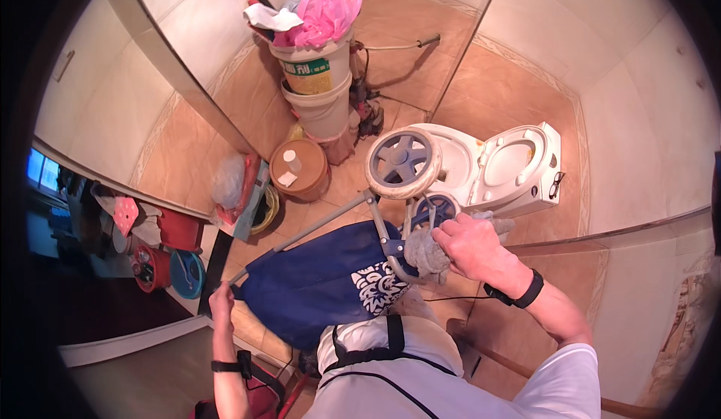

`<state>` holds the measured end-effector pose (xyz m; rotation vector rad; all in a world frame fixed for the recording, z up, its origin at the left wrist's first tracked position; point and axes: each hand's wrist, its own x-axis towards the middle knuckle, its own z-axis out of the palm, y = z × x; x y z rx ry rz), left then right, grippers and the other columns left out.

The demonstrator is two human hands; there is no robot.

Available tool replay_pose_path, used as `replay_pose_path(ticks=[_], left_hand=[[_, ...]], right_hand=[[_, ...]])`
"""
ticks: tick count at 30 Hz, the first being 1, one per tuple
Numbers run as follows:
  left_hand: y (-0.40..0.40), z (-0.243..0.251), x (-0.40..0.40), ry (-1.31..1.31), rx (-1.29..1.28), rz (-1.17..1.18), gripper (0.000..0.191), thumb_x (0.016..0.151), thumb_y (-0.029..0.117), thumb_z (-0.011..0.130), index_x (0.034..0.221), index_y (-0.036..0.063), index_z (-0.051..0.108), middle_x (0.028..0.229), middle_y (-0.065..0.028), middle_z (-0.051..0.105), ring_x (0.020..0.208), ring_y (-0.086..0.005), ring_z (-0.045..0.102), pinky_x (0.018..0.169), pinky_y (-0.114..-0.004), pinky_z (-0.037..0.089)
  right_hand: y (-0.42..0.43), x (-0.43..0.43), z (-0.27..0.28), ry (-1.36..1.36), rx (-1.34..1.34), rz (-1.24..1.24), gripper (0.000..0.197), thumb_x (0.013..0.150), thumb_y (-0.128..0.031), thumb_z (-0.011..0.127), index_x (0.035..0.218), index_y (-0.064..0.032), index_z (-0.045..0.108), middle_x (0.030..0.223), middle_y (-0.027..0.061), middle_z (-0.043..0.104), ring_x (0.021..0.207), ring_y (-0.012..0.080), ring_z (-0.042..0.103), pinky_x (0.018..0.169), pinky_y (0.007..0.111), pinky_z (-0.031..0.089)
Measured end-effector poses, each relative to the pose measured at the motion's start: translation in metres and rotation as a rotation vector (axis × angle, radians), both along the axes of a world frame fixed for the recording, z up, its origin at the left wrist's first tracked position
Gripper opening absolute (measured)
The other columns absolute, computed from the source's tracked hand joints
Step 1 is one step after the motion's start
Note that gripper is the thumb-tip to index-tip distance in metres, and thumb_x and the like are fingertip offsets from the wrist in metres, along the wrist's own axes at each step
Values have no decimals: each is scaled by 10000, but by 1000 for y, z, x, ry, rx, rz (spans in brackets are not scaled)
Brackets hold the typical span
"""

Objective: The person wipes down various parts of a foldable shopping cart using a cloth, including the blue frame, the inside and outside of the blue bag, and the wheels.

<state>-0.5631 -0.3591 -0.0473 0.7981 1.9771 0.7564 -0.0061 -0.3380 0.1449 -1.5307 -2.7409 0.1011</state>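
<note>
A shopping trolley with a navy blue fabric bag (pixel 315 272) lies tilted across the front of my body. White printed patterns mark the bag near its lower end. My left hand (pixel 221 301) is closed around the far left end of the trolley's grey metal tube frame (pixel 321 222). In my right hand (pixel 470 247) is a grey cloth (pixel 426 253), bunched against the frame beside the wheels. The nearer wheel (pixel 402 163) has grey spokes and a dirty pale tyre. Partly behind the cloth and frame sits a second wheel (pixel 435 210) with blue spokes.
A squat toilet pan (pixel 459 143) and a white toilet seat unit (pixel 512 163) lie beyond the wheels. Stacked buckets (pixel 321 103) topped with a pink plastic bag (pixel 326 13) stand at the back. A brown lidded tub (pixel 298 165) stands left of centre, and basins (pixel 187 272) sit past the doorway.
</note>
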Motion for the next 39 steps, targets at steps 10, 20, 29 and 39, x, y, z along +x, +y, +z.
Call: replay_pose_path(ticks=[10,20,29,39], left_hand=[[43,61,328,-1090,40,-108,394,949,324,541,1118,-31,546,966,-143,650,859,-193,647,750,-316,517],[64,71,281,-1112,-156,105,339,938,365,551,861,36,525,733,-138,614,436,-127,491,297,-203,253],[58,84,234,-1354,-167,159,255,959,318,521,819,105,540,684,-95,608,355,-105,419,260,-189,205],[29,82,246,-1172,-74,174,286,939,316,555,813,65,500,656,-102,571,373,-116,414,289,-209,216]], right_hand=[[15,-57,-9,-83,38,140,194,646,-138,633,817,-53,601,731,60,566,689,239,564,522,343,479],[17,1,16,628,-120,-53,513,577,-125,717,1076,-58,617,947,73,623,855,239,599,729,337,508],[-20,26,-43,1518,-64,-600,550,709,-77,741,1211,-7,529,1080,76,602,956,176,587,830,319,505],[-47,51,-41,1900,-65,-748,433,781,-12,706,1180,-57,544,1039,42,597,931,179,595,849,332,500]])
